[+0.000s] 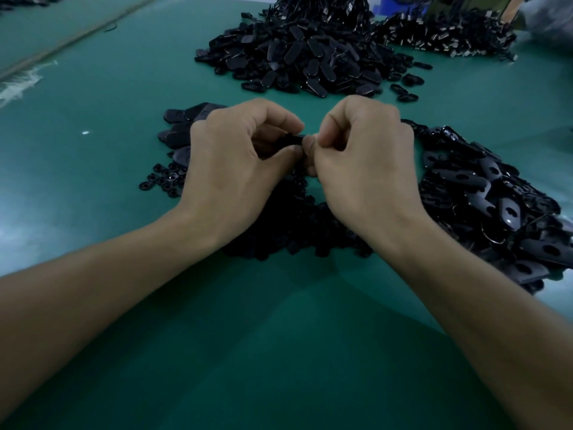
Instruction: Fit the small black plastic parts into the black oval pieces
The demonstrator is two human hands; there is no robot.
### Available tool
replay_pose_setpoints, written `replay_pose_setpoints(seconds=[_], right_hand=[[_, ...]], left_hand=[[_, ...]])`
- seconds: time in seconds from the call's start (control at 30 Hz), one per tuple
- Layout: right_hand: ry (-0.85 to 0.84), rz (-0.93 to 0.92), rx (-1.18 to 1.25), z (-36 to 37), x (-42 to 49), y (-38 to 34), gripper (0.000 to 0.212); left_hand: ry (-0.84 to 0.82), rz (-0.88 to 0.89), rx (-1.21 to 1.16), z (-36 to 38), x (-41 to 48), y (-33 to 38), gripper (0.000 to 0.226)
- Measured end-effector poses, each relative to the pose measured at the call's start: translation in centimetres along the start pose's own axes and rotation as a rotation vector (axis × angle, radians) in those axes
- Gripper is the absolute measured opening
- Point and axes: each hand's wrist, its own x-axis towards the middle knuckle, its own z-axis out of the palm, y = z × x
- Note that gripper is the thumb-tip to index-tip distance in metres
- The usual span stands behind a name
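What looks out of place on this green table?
Nothing looks broken. Two small oddities: a whitish scuffed patch at the far left of the table, and a few oval pieces lying loose beside the far pile. The left hand and right hand just pinch one black piece between them.

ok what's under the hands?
A heap of small black parts lies on the green table beneath the left hand and right hand. They cover its far edge and most of the black piece they pinch.
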Motion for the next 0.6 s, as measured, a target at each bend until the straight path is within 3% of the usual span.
replay_pose_setpoints(seconds=[0.3,0.6], right_hand=[[-0.135,-0.089,-0.085,0.1,-0.7,-0.9,0.030],[-0.060,-0.113,0.001,-1.4,0.7,1.2,0.011]], left_hand=[[0.024,-0.039,0.061,-0.2,0.6,-0.8,0.027],[-0.053,-0.165,-0.272,-0.3,0.6,-0.7,0.027]])
